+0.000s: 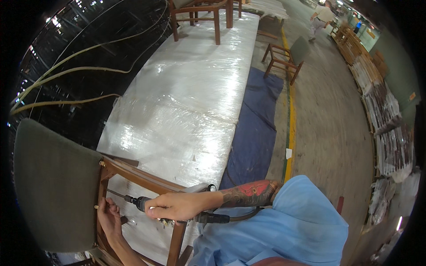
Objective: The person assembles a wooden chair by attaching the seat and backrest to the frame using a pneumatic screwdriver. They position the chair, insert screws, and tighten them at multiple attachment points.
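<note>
A wooden chair frame [146, 177] with a grey-green padded backrest [57, 186] lies tipped on the wrapped work surface in front of me. My right hand [179, 206] is wrapped round a black power screwdriver [141, 203]. Its long thin bit [116, 193] points left at the rail beside the backrest; whether the tip touches a screw is too small to tell. Just below the bit, my left hand [110, 217] has its fingers curled in against that rail. What those fingers pinch, if anything, is hidden. Small brass-coloured fittings [96, 207] show along the backrest edge.
White plastic film covers the long work surface [186, 88]. At its far end stand wooden chairs [217, 26]. Another chair [286, 60] is on the floor near a blue sheet [257, 115]. Stacked boards [386, 106] line the right, and a person [320, 20] is far off.
</note>
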{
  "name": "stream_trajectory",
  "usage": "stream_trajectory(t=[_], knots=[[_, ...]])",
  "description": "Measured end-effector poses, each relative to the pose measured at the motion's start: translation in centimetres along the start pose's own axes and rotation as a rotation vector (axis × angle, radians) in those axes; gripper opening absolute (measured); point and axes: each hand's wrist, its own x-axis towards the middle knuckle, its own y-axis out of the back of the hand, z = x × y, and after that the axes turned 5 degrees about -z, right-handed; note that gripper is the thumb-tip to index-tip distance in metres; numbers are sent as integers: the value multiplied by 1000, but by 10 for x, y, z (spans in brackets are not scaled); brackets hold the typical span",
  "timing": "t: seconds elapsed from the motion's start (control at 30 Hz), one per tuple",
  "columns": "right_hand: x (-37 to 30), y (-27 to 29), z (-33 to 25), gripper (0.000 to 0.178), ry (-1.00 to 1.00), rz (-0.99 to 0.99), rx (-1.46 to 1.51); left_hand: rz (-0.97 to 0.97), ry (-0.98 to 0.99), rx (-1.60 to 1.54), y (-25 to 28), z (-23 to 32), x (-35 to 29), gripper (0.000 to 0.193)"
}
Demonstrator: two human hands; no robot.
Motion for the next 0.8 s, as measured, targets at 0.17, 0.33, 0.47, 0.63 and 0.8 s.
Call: stream_trajectory(t=[0.17, 0.33, 0.47, 0.63, 0.8], knots=[[4, -7, 7, 30, -24, -26, 18, -62, -11, 33, 1, -1, -14, 14], [6, -13, 12, 33, -83, -61, 13, 13, -31, -35, 15, -6, -20, 20], [2, -19, 12, 34, -60, -42, 20, 110, 0, -102, 5, -1, -28, 26], [-1, -26, 12, 34, -70, -45, 23, 12, 32, -173, 26, -5, -30, 26], [-5, -29, 8, 31, -76, -25, 4, 20, -39, -139, 22, -11, -32, 19]])
